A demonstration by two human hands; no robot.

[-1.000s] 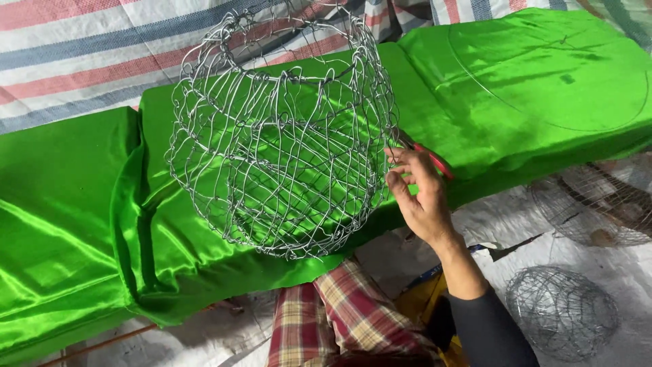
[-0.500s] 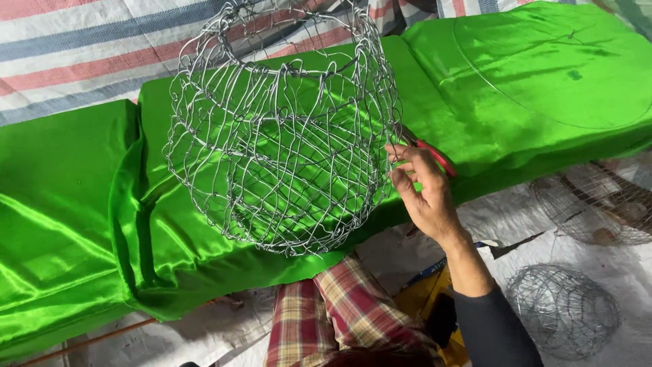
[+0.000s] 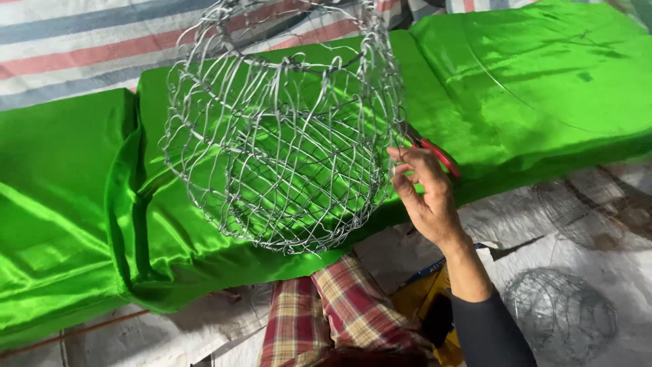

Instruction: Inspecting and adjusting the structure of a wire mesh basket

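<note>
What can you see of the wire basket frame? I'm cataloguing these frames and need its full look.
The wire basket frame is a rounded, open cage of thin silver-grey wire, woven into loose diamond mesh with thicker ribs and a round rim at the top. It looks empty and is tilted, held up over the shiny green cloth. The right hand, holding a red-handled tool, touches its right side. What holds its far side is not visible.

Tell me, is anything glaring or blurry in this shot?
Head view: the green satin cloth throws bright sheen along its folds; the wire mesh basket looks sharp; the right hand with red-handled pliers is lit evenly, with slight softness at the frame's edges.
</note>
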